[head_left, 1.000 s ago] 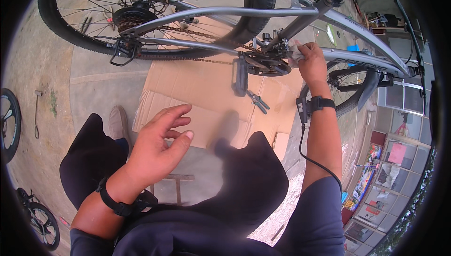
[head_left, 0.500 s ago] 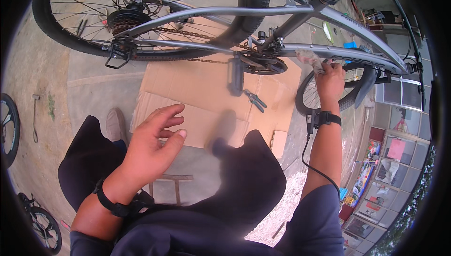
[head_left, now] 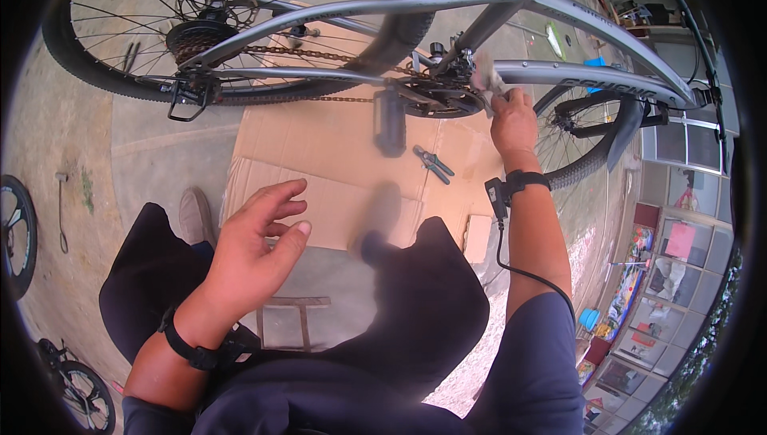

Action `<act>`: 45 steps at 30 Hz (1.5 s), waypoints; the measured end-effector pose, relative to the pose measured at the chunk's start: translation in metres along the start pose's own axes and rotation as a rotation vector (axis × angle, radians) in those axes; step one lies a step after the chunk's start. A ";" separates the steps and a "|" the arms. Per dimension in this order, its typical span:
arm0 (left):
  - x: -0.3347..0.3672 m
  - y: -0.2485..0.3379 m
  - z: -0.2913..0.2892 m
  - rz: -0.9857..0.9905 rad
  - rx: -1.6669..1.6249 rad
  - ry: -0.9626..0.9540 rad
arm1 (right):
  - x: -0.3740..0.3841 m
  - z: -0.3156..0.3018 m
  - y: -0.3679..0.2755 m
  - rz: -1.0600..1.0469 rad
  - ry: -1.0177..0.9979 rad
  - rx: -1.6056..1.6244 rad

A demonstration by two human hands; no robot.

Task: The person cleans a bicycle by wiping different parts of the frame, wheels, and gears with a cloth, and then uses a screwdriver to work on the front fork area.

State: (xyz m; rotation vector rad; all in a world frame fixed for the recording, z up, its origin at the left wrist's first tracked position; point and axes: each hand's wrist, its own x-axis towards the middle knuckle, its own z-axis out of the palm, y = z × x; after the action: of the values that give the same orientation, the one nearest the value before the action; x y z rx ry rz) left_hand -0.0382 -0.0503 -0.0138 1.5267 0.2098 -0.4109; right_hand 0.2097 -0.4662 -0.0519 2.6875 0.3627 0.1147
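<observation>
In front of me is a silver bicycle frame with its rear wheel at the left. My right hand is closed on a pale, stained rag, held at the frame tube just right of the chainring. A black pedal hangs left of that hand. Over my left thigh, my left hand hovers with its fingers apart and nothing in it. Green-handled pliers lie on the cardboard below the chainring.
Flattened cardboard covers the ground under the bike. The front wheel stands beyond my right wrist. A T-shaped metal bar lies at the left, near other bicycle wheels. A cable runs along my right forearm.
My right hand has slid left along the frame tube with the rag, toward the chainring. The view has shifted slightly. My left hand has stayed nearly still.
</observation>
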 end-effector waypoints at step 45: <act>0.008 -0.015 0.007 0.029 0.008 0.058 | 0.054 -0.103 0.109 0.380 0.503 -0.138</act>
State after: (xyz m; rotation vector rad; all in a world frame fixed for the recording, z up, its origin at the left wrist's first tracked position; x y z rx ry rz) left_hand -0.0374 -0.0577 -0.0300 1.5491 0.2315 -0.3457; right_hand 0.2731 -0.5061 0.0890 2.5289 -0.0198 0.9002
